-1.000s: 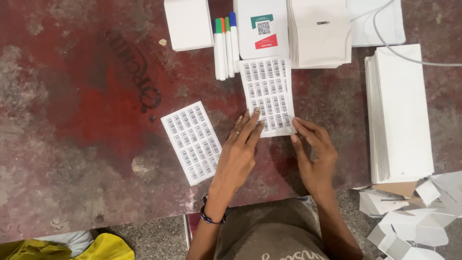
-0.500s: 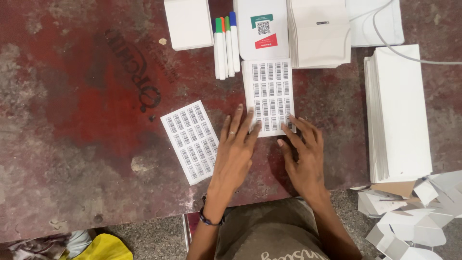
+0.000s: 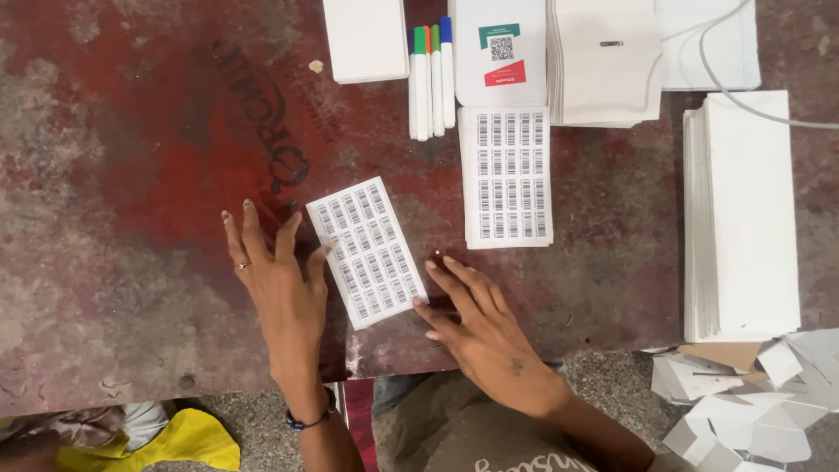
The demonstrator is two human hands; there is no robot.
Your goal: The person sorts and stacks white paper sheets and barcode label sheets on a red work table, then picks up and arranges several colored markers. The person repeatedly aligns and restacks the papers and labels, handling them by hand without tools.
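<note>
A tilted sheet of barcode stickers lies on the worn red tabletop between my hands. My left hand rests flat on the table just left of the sheet, fingers spread, thumb touching its left edge. At the sheet's lower right corner sits my right hand, palm down, fingers apart and reaching toward it. Neither hand holds anything. A second, upright barcode sheet lies farther back, to the right of the tilted one.
Three markers lie at the back beside a white card with a printed code. White paper stacks sit at the back and right. A cable crosses them. Paper scraps lie below the table edge.
Both hands have left the upright barcode sheet and moved left and nearer, now flanking the tilted sheet. The upright sheet stays in place.
</note>
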